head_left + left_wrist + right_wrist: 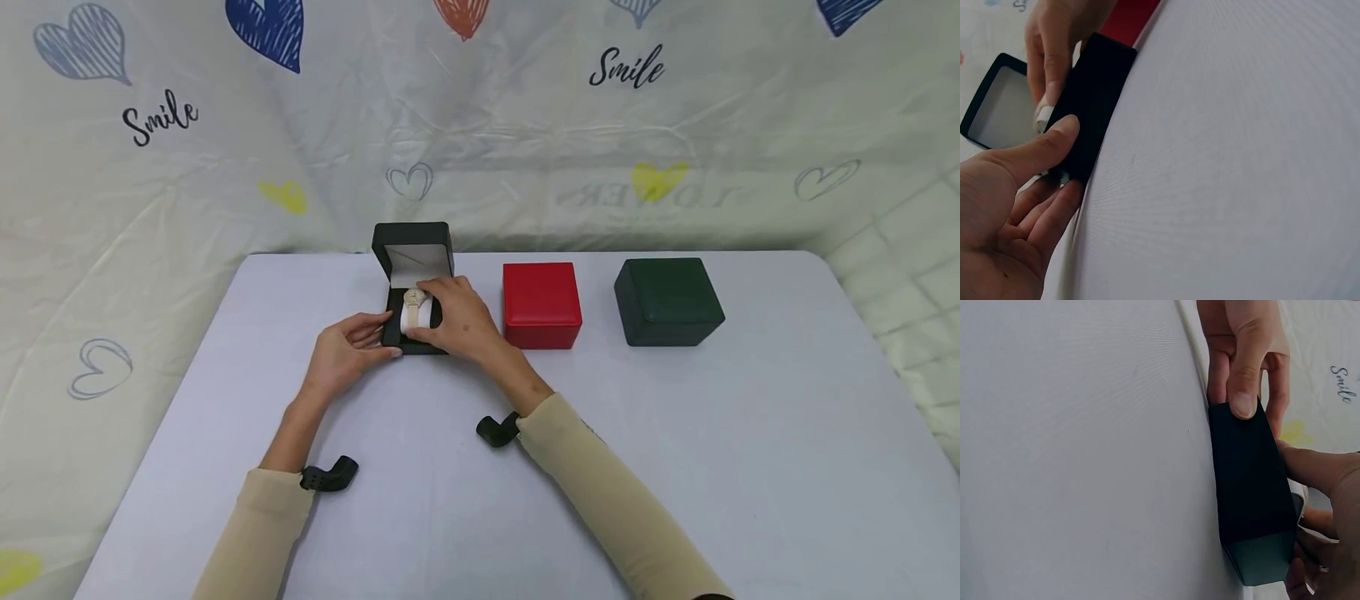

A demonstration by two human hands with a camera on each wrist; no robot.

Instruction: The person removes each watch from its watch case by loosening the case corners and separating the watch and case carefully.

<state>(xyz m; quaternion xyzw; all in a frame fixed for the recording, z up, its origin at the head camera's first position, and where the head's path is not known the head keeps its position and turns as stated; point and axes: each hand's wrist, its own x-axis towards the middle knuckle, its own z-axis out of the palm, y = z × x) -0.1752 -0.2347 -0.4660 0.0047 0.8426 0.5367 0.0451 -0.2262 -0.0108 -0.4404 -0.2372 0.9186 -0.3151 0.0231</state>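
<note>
1. Down front on the wht table (pixel 450 517), both forearms reach fwd: tan sleeves (pixel 607 492), blk wrist cam (pixel 330 475) at each wrist.
2. L hand (pixel 345 354): thumb on front wall of blk box (pixel 416 349), fingers at its L side, so clamped on that corner. Steadying it, imo.
3. R hand (pixel 465 321): thumb at near end of wht cushion (pixel 424 318), fingertip at far end by the dial, i.e. pinched around watch (pixel 414 298) + cushion.
4. Step, my read: watch on its cushion being set into or lifted out of blk box; can't tell which from 1 moment. Next move prob. calls for L keeping base firm while R goes straight down or straight up, fingers clear of rim. Risk: box slides or cushion snags.
5. Blk box contents: cushion w/ watch strapped round it, dial up, within the base; can't tell if fully seated. Lid (pixel 411 233) up, pale lining showing.
6. Off to R, apart from ea. other: red box (pixel 542 304), then dk green box (pixel 670 302). Both lids closed, contents n/a.
7. Behind table: pale cloth (pixel 487 108) w/ hearts + "Smile" print.
</note>
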